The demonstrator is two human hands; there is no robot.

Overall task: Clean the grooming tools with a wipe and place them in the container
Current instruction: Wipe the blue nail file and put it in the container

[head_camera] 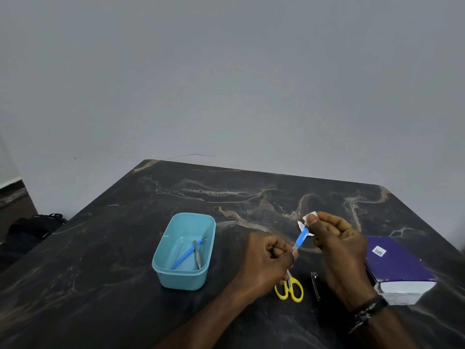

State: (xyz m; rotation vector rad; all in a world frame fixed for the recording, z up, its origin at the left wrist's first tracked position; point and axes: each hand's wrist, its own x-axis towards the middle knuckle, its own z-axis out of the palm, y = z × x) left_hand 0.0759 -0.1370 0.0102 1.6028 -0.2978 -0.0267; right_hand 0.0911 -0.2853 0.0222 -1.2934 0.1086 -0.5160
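Table point(176, 323) of dark marble, grey wall point(226, 71)

On the table point(125, 248) the container point(183, 250) sits to my left with 2 tools point(191, 253) lying crossed in it. The scissors point(289, 289) lie before me, the nail clipper point(315, 285) just right of them, the book point(400, 268) farther right
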